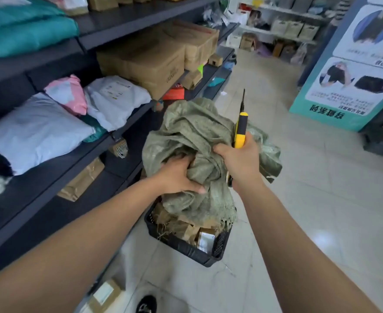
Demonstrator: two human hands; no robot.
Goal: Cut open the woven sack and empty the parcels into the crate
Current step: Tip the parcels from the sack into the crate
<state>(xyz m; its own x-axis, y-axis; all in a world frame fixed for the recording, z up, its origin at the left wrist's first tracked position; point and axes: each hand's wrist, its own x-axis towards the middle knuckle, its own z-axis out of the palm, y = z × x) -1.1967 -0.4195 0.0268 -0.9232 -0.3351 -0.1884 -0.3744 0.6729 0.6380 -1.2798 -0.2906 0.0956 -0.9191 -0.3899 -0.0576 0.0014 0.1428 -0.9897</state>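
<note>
Two hands are bunching up the green woven sack. Holding tight, the left hand is squeezing a fistful of the cloth. Just beside it, the right hand is gripping both the sack and a yellow knife — blade pointing up. Under the hands, the black crate is sitting on the floor, holding brown parcels — the sack's frayed end is hanging into it.
</note>
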